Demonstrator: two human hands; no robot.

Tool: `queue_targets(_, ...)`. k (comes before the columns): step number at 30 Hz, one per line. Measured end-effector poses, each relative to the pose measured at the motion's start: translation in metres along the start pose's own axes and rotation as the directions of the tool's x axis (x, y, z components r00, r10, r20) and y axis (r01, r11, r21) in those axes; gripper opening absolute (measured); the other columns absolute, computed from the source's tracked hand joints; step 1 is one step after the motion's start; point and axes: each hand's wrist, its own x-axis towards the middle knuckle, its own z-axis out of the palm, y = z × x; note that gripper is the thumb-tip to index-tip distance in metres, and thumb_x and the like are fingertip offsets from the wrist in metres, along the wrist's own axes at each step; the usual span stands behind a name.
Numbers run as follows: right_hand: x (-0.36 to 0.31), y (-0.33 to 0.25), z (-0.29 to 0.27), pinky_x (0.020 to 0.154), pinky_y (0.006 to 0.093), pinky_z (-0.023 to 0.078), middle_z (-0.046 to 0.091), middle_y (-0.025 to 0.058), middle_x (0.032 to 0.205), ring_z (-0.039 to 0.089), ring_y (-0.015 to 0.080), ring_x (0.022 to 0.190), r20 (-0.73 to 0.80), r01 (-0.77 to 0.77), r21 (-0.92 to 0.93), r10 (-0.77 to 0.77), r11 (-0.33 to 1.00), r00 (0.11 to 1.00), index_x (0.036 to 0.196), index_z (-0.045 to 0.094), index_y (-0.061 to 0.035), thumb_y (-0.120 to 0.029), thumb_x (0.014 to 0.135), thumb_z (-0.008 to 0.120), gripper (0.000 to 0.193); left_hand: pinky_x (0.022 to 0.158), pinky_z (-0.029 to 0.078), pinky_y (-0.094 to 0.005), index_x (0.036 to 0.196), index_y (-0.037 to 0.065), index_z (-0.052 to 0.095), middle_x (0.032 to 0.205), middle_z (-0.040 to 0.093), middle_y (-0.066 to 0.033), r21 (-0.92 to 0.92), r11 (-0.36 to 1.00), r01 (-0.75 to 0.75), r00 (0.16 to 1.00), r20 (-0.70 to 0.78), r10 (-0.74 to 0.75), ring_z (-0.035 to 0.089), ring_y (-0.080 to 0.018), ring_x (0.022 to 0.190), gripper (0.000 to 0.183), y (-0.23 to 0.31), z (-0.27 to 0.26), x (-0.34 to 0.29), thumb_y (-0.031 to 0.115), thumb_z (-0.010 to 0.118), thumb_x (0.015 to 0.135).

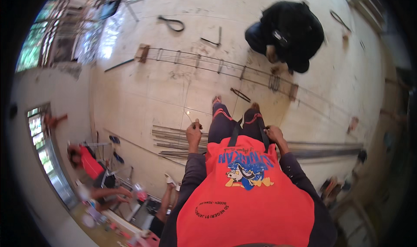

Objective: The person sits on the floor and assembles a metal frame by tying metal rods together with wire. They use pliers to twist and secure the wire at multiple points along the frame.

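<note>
Cage [198,61]: beyond your hands, long axis left-to-right
Left hand [194,133]: pinching thin wire [189,116]
Right hand [274,134]: nearer cage; grip unclear

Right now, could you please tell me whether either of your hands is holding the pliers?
No, the pliers lie on the floor, apart from both the left hand and the right hand.

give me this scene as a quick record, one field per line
left hand: near left leg; anything held too small to tell
right hand: near right leg; grip unclear
ahead: long metal frame
tool: pincers on floor
loose stock: steel rods
other person: crouched, hands at the metal frame
</note>
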Motion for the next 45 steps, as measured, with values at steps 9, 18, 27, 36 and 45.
queue_targets(9,-0.104,-0.104,0.020,0.082,0.0507,0.049,0.065,0.0276,0.095,0.062,0.0432,0.093,0.011,-0.278,0.164,0.280,0.947,0.960,0.111,0.066,-0.0079,-0.023,0.087,0.054,0.031,0.074,0.049,-0.0468,0.099,0.004,0.071,0.083,0.067,-0.0244,0.431,0.863,-0.264,0.907,0.416,0.070,0.066,-0.0403,0.082,0.067,-0.009,0.003,0.047,0.067,0.056,0.081)
queue_targets(18,-0.113,-0.168,0.018,0.083,0.0489,0.048,0.065,0.0265,0.094,0.062,0.0433,0.091,0.057,-0.450,0.169,0.447,0.877,0.893,0.110,0.065,-0.0031,-0.022,0.086,0.057,0.031,0.067,0.047,-0.0459,0.090,0.001,0.069,0.075,0.063,-0.0254,0.392,0.790,-0.472,0.744,0.658,0.119,0.064,-0.0419,0.077,0.060,0.026,-0.034,0.072,0.060,0.058,0.083)
queue_targets(27,-0.171,-0.165,0.057,0.069,0.0534,0.049,0.064,0.0249,0.082,0.063,0.0426,0.075,0.199,-0.353,0.223,0.312,0.909,0.929,0.101,0.067,-0.0064,-0.020,0.083,0.057,0.025,0.056,0.042,-0.0473,0.070,0.000,0.058,0.060,0.053,-0.0241,0.311,0.705,-0.637,0.486,0.873,0.053,0.056,-0.0438,0.061,0.055,0.077,-0.039,0.065,0.052,0.058,0.087)
queue_targets(36,0.048,-0.056,0.074,0.075,0.0411,0.052,0.068,0.0160,0.098,0.066,0.0334,0.086,0.166,-0.176,0.687,0.085,0.705,0.983,0.112,0.065,-0.0062,-0.024,0.084,0.067,0.033,0.051,0.042,-0.0370,0.070,-0.002,0.060,0.055,0.055,-0.0147,0.378,0.572,-0.728,0.493,0.868,0.054,0.056,-0.0267,0.050,0.036,0.163,0.128,0.194,0.027,0.063,0.090)
queue_targets(45,0.379,-0.003,0.143,0.098,0.0469,0.042,0.058,0.0119,0.115,0.057,0.0291,0.104,-0.452,0.673,0.191,-0.545,0.714,0.706,0.119,0.062,-0.0096,-0.024,0.074,0.069,0.048,0.050,0.040,-0.0379,0.068,0.000,0.059,0.055,0.051,-0.0162,0.531,0.476,-0.701,0.602,0.798,-0.005,0.051,-0.0320,0.051,0.031,0.086,0.250,0.301,0.024,0.067,0.085)
